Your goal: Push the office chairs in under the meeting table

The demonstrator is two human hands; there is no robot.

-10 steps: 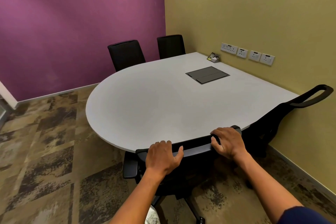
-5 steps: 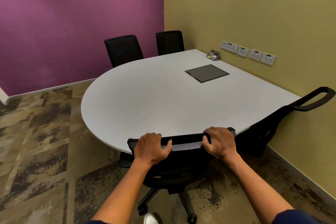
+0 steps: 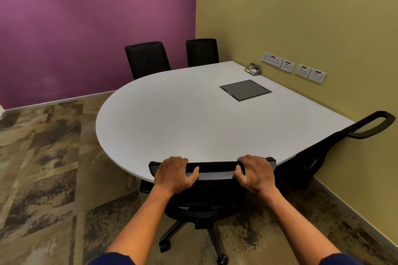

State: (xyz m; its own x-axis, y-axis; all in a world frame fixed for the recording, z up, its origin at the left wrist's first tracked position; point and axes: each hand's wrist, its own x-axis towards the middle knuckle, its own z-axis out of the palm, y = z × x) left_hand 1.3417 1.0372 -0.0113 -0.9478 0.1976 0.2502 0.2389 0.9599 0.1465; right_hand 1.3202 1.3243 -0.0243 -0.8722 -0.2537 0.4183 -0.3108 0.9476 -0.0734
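A black office chair [image 3: 213,170] stands right in front of me, its backrest top against the near rim of the white meeting table [image 3: 172,118]. My left hand [image 3: 175,175] grips the left end of that top rail, fingers curled over it. My right hand [image 3: 256,173] grips the right end the same way. The seat is hidden under the table; the wheeled base [image 3: 189,230] shows below. Another black chair [image 3: 336,144] leans at the table's right edge by the wall. Two more chairs [image 3: 148,59] [image 3: 202,51] sit tucked at the far side.
A grey cable hatch [image 3: 245,90] is set into the tabletop, and a small card holder [image 3: 254,69] stands near the olive wall with its sockets [image 3: 294,67]. Patterned carpet [image 3: 47,168] spreads to the left. The purple wall closes the far side.
The near chair and both hands have shifted a little left along the table rim, and the view has risen and pulled back. Both hands keep their hold on the backrest top.
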